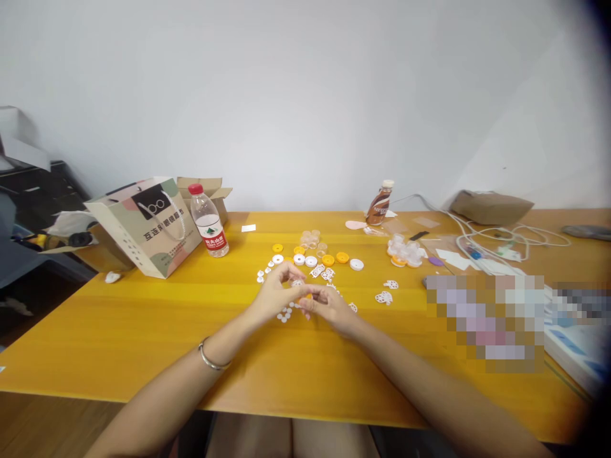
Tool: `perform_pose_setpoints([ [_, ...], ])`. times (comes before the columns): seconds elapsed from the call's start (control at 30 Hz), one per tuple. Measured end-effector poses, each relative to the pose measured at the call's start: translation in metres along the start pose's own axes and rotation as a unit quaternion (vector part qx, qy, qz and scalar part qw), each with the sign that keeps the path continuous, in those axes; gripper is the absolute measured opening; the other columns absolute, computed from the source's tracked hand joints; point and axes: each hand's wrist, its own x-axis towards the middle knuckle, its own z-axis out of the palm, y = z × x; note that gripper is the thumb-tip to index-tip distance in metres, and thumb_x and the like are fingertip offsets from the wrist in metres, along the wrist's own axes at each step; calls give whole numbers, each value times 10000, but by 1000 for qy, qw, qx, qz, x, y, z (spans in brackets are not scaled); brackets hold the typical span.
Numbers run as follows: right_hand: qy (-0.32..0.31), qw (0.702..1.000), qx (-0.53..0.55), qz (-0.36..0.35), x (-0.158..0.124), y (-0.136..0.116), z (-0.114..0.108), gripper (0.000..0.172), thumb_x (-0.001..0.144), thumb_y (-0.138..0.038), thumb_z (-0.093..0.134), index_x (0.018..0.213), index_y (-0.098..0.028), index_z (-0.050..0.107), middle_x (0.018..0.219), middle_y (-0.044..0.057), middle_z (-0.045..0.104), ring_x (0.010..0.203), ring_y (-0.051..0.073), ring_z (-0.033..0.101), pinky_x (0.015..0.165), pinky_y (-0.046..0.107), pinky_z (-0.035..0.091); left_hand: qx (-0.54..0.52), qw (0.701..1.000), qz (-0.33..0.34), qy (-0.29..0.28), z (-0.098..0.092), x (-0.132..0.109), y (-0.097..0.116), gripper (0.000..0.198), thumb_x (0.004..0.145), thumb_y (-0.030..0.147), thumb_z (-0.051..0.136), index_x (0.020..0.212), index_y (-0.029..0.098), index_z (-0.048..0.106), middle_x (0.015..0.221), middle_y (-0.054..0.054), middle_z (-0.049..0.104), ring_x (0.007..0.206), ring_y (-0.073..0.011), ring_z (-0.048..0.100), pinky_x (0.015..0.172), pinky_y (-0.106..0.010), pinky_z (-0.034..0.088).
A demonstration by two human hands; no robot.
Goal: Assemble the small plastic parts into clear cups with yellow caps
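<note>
My two hands meet low over the middle of the table, fingertips close together. My left hand [277, 291] curls its thumb and fingers around a small whitish, partly see-through plastic piece [297, 284]. The fingers of my right hand [331, 308] are pinched at a small orange plastic piece [309, 296], mostly hidden; whether the two pieces are joined I cannot tell. Just beyond lie orange round caps [328, 260] and white round caps [356, 264]. White openwork cutouts [318, 271] lie behind the fingers, and small white discs [284, 314] lie below them.
A water bottle [210, 222] and a paper bag [147, 229] stand at left, before a cardboard box [220, 202]. Clear cups [310, 239] sit behind the caps. To the right are a brown drink bottle [380, 203], a clear-and-orange cluster [405, 250] and white cables [470, 245].
</note>
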Motion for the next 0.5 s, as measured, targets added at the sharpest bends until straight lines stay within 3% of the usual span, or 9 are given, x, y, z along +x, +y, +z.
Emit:
perform_pose_setpoints([
  [0.07,9,1000,21,2,0,0,0,244,697,-368,627,697,-133,557,598,-15,510,543,87,469,526,222,378,-28,999,-2,-32,0,-1,-1,417,685,358,642,1044,181,526,960,-63,581,765,-143,558,659,-251,440],
  [0.13,16,997,70,9,-1,-1,0,254,706,-375,616,697,-130,549,618,-6,517,549,86,475,517,218,371,-84,990,-15,-110,-2,-1,0,469,737,383,583,1153,202,465,1079,-94,547,846,-167,559,703,-275,443],
  [0.2,13,995,102,17,-2,-2,-1,256,706,-373,616,717,-126,550,628,1,523,563,91,484,510,216,368,-114,983,-21,-145,-4,0,1,446,752,369,572,1144,181,475,1045,-104,567,837,-169,568,718,-282,440],
  [0.37,4,997,71,11,-2,-1,-2,215,687,-326,644,716,-131,556,629,-5,525,564,89,476,522,217,378,-44,999,-17,-10,-2,2,-5,351,640,335,695,879,145,521,742,-11,595,684,-118,559,673,-246,429],
  [0.43,-3,998,68,14,-2,-1,-2,211,684,-318,647,728,-130,564,637,-5,525,564,89,473,521,216,380,-34,999,-21,-23,-2,2,-7,360,660,406,660,866,148,514,765,-19,597,692,-121,560,682,-256,429],
  [0.5,-11,997,78,16,-2,-2,-2,214,688,-322,643,738,-127,570,643,-2,522,572,90,475,517,214,380,-62,996,-7,-66,-4,2,-5,409,715,490,566,945,154,526,917,-72,604,820,-157,569,751,-288,423],
])
